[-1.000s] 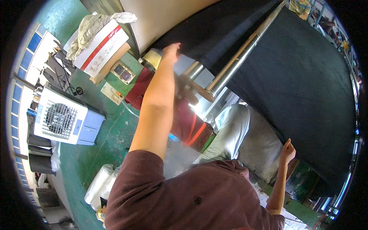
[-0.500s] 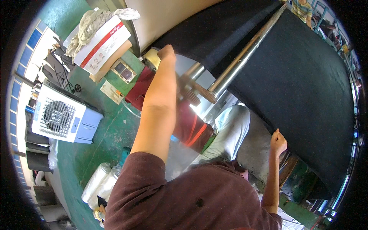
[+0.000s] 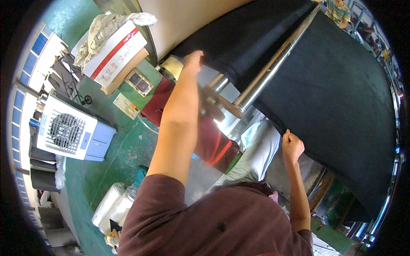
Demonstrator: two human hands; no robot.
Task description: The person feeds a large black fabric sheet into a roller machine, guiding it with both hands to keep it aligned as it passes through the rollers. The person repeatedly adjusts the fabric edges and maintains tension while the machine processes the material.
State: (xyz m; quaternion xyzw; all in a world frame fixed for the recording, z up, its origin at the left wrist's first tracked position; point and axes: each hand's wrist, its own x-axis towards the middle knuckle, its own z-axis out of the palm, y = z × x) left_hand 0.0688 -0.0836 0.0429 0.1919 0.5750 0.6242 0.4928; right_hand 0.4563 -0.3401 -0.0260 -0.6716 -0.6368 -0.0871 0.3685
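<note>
A wide sheet of black fabric (image 3: 337, 89) stretches across the right of the view and passes around a long shiny metal roller (image 3: 277, 57). My left hand (image 3: 194, 62), arm stretched out far ahead, is closed on the fabric's near edge at the top middle. Its fingertips are partly hidden. Lower and to the right, my right hand (image 3: 293, 147) pinches the same fabric's edge between thumb and curled fingers. Between my hands, toothed gears (image 3: 212, 110) sit at the roller's near end, looking blurred, beside a second, shorter-showing metal roller (image 3: 218, 82).
Left of the machine, a white carton (image 3: 115, 55) with pale cloth on top stands near a green panel with a switch box (image 3: 139, 82). An air cooler (image 3: 74, 128) and plastic-wrapped rolls (image 3: 109, 205) stand on the green floor. Another person (image 3: 337, 13) is at the far right.
My right hand has shifted left and slightly farther away, with the fabric edge in it. My left hand has moved a little right. The roller stays in about the same place.
</note>
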